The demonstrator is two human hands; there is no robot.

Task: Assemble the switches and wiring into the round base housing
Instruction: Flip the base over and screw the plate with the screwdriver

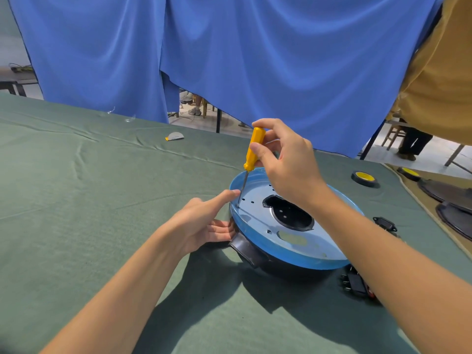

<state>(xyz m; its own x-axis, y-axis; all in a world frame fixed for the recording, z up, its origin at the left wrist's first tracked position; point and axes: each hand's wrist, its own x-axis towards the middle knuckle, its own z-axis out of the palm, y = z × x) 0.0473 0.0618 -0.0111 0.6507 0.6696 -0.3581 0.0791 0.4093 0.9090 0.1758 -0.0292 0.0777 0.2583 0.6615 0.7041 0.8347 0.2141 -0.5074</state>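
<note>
My right hand (283, 162) has its grip closed round the yellow screwdriver (254, 146), tip down just inside the left rim of the round base housing (293, 254), right of centre, where my left hand (201, 223) rests straight-fingered.

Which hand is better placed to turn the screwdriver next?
Probably the right hand: its grip is on the yellow screwdriver, whose tip stands on the plate of the round base housing. The left hand only rests against the housing's edge.
</note>
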